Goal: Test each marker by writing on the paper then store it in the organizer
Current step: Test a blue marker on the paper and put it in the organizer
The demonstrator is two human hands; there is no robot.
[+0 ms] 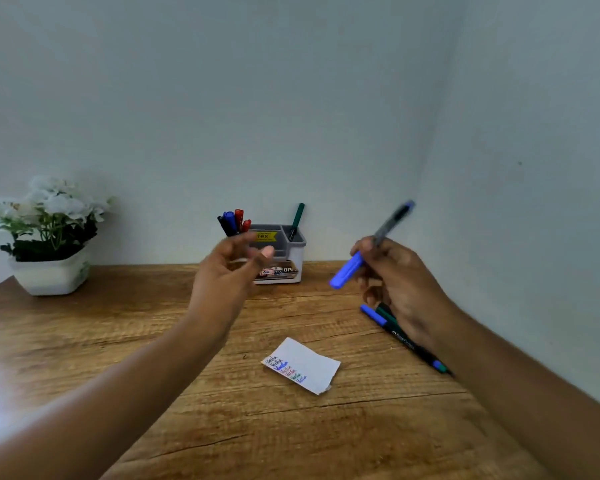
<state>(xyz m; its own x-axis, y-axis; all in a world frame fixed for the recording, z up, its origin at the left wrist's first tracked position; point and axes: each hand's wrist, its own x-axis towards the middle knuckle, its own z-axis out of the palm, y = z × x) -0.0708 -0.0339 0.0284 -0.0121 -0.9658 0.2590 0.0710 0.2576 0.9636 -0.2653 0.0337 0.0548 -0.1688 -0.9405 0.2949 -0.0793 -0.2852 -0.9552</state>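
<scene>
**Markers: most stored, three left**

Pale walls are meeting in a corner behind a wooden surface (pixel 118 341), where a white flower pot (pixel 51 271) is sitting at the far left. An organizer (pixel 279 252) is standing against the back wall. Its left compartment is holding a cluster of stored markers (pixel 234 221), black, blue and red, while a green marker (pixel 297 220) is leaning in the right compartment.

Near the front, the paper (pixel 302 365) is lying flat and showing several short written lines in black, blue, red and green, so a good share of the testing is looking done.

The right hand (pixel 395 275) is gripping a blue marker (pixel 368 251) around its middle, blue cap pointing down and left, the barrel tilting up to the right and blurred. The left hand (pixel 232 268) is hanging in front of the organizer with fingers loosely curled and nothing in it.

Two more markers (pixel 404 336), one blue and one green, are lying on the surface under the right wrist, just right of the paper.

Judging by this, the blue marker is either about to be uncapped for testing or heading to the organizer; which is not clear. The two lying markers are waiting their turn.
</scene>
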